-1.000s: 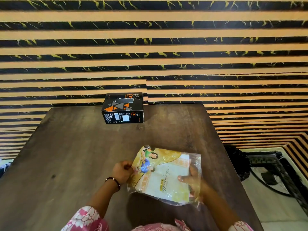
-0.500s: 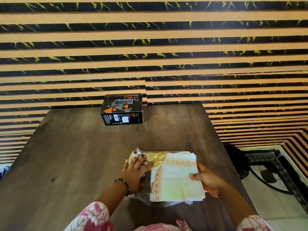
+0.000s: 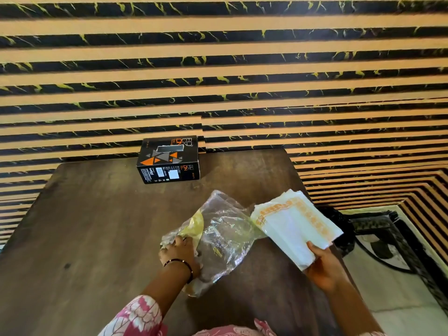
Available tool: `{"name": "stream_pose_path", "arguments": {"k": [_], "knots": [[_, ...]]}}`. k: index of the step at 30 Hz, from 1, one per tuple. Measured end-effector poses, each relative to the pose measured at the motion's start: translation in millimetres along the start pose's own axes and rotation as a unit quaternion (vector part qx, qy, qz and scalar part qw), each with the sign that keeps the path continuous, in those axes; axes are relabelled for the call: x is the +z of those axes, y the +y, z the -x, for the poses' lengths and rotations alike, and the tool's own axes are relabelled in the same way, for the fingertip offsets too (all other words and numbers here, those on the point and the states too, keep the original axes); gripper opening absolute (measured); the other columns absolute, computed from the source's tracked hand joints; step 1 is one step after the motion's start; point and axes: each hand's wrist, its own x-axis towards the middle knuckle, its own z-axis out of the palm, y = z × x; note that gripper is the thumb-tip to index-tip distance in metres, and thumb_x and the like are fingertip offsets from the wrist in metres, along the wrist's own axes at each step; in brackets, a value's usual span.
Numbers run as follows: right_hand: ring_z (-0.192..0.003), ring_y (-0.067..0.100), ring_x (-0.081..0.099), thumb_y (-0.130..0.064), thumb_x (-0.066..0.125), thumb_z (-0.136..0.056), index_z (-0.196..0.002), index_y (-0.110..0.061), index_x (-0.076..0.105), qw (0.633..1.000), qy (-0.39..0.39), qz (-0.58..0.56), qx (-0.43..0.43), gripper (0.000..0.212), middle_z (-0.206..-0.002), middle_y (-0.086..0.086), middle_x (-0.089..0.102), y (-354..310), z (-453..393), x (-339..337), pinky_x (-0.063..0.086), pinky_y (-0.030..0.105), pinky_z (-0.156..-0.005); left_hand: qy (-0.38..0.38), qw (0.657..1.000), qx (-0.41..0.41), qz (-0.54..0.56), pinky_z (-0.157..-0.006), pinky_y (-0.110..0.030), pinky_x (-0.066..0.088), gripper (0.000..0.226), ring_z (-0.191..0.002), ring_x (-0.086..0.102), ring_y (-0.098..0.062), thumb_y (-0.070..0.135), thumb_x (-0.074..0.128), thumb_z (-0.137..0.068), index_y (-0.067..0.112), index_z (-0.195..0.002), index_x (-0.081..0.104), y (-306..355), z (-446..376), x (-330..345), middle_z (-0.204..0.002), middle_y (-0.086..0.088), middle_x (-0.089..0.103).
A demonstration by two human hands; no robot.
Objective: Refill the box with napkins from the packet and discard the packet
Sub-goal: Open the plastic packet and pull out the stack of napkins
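A stack of white napkins (image 3: 297, 225) with orange borders is held up over the table's right side, gripped at its near end by my right hand (image 3: 323, 267). The clear plastic packet (image 3: 218, 236), crumpled and with a yellow printed patch, lies on the table; my left hand (image 3: 180, 252) grips its left edge. The napkins are fully outside the packet. A black box (image 3: 169, 158) with orange and grey triangles stands at the table's far edge, its top slot facing up.
The dark wooden table (image 3: 97, 238) backs against a black and tan striped wall (image 3: 218, 69). Beyond the table's right edge the floor drops away, with a black metal stand (image 3: 378, 229) on pale tiles.
My right hand has drawn the napkin stack out of the packet and lifted it to the right. My left hand slid to the packet's left edge, and the packet now lies limp and see-through.
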Motion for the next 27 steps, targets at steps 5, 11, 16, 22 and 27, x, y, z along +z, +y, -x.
{"name": "stream_pose_path", "arguments": {"k": [5,11,16,22,27], "knots": [[-0.098,0.027,0.065,-0.006,0.051,-0.087,-0.135,-0.023,0.040,0.998,0.012,-0.049,-0.042,0.052,-0.116,0.003,0.062,18.9,0.8,3.3,0.059,0.042,-0.060,-0.045,0.998,-0.049,0.012,-0.096,-0.036,0.043,0.074,-0.130,0.039,-0.030,0.048,0.049,-0.086,0.007,-0.142,0.021,12.0,4.1,3.4,-0.144,-0.014,0.028],[-0.099,0.036,0.064,-0.013,0.055,-0.090,-0.118,-0.014,0.051,0.991,0.001,0.131,0.033,0.029,-0.112,0.015,0.064,24.2,19.4,16.7,0.060,0.043,-0.066,-0.083,0.995,0.029,-0.044,-0.089,-0.036,0.051,0.043,-0.115,0.056,-0.025,0.037,0.053,-0.085,0.020,-0.125,0.051,28.7,12.6,-0.7,-0.126,-0.003,0.058],[-0.079,0.032,0.069,-0.016,0.060,-0.088,-0.103,0.001,0.061,0.892,-0.049,0.425,0.148,0.022,-0.095,0.018,0.069,31.2,36.0,39.6,0.056,0.036,-0.066,-0.090,0.992,0.062,-0.056,-0.097,-0.040,0.047,0.043,-0.119,0.052,-0.028,0.026,0.043,-0.088,0.014,-0.129,0.045,41.1,22.5,-6.2,-0.131,-0.009,0.053],[-0.070,0.004,0.057,-0.012,0.058,-0.088,-0.096,-0.013,0.063,0.816,-0.162,0.542,-0.121,0.010,-0.084,-0.002,0.061,63.6,36.1,101.9,0.046,0.017,-0.069,-0.006,0.996,0.066,0.055,-0.098,-0.039,0.044,0.044,-0.123,0.048,-0.029,0.025,0.043,-0.091,0.015,-0.134,0.038,43.0,33.4,-15.2,-0.137,-0.011,0.046],[-0.142,0.024,0.019,-0.036,0.048,-0.090,-0.143,-0.019,0.024,0.551,-0.186,0.753,-0.310,0.061,-0.154,0.005,0.020,104.7,21.4,109.2,0.023,0.035,-0.116,0.098,0.989,0.090,0.061,-0.114,-0.045,0.017,0.057,-0.142,0.020,-0.028,0.036,0.029,-0.091,0.019,-0.145,0.018,31.2,25.8,19.7,-0.156,-0.006,0.015]]}}
